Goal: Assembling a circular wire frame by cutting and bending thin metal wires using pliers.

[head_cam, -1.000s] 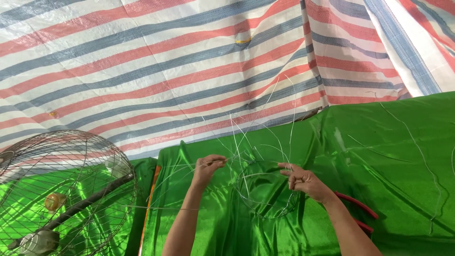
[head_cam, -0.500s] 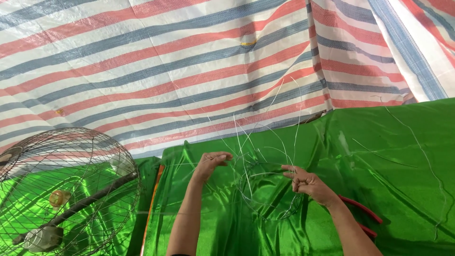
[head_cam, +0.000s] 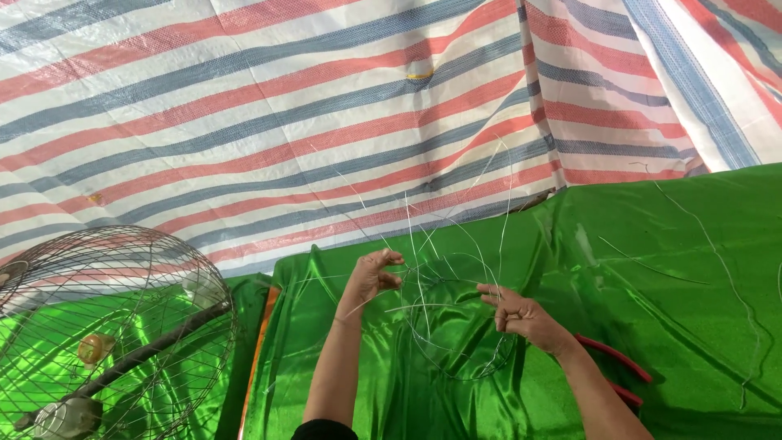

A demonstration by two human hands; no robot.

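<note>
Wire strands (head_cam: 423,269) sit pinched in my left hand (head_cam: 371,275), fingers closed on them; my right hand (head_cam: 521,316) grips the wire ring (head_cam: 456,326) over the green cloth (head_cam: 652,269). Since a moment ago, the left hand has moved slightly nearer the right. Fan (head_cam: 114,326) stands left, tarp (head_cam: 285,106) behind.
</note>
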